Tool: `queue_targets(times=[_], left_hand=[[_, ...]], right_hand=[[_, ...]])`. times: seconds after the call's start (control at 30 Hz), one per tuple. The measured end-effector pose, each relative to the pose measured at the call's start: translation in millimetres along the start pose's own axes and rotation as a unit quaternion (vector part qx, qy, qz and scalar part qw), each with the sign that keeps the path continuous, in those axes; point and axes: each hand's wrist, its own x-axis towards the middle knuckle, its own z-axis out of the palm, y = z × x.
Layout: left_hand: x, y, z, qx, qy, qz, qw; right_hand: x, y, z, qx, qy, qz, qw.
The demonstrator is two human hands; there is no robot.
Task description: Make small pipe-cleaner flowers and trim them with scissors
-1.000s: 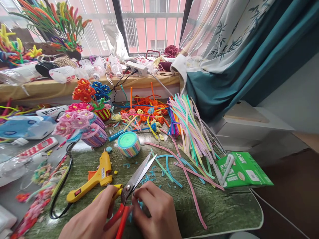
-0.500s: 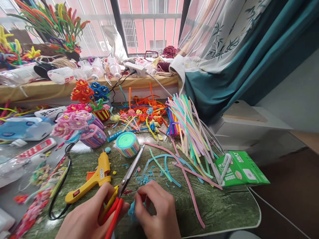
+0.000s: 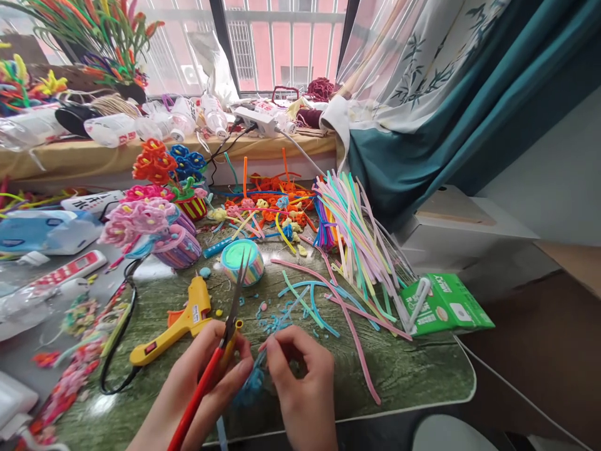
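Note:
My left hand is closed around a pair of scissors with red and yellow handles, the blades pointing up and away over the table. Close to its fingertips hangs a fuzzy blue pipe-cleaner piece, partly hidden and blurred. My right hand pinches the thin upper end of that blue piece between thumb and fingers. Just beyond my hands lie blue fuzz clippings. A striped round pot with a mint-green top stands behind the scissor tips. To the left rests a yellow glue gun.
Pipe-cleaner flower pots stand at the left, near bottles and a wipes pack. A bundle of pastel pipe cleaners lies at the right, beside a green package. Loose pink strands cross the table. The glue gun's black cord loops left.
The scissors have turned in my left hand, their blades now steeper and in front of the pot. My right hand has shifted slightly, still pinching the blue piece. The view has moved a little.

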Motion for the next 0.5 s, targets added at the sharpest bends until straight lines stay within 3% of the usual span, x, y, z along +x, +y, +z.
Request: queue_targets(times=[0.23, 0.5], left_hand=[[3.9, 3.0, -13.6, -0.036, -0.091, -0.044, 0.994], [6.2, -3.1, -27.2, -0.002, -0.106, 0.015, 0.994]], right_hand=[[2.5, -11.2, 1.0, 0.103, 0.048, 0.098, 0.989], [0.6, -23.7, 9.1, 0.113, 0.089, 0.097, 0.985]])
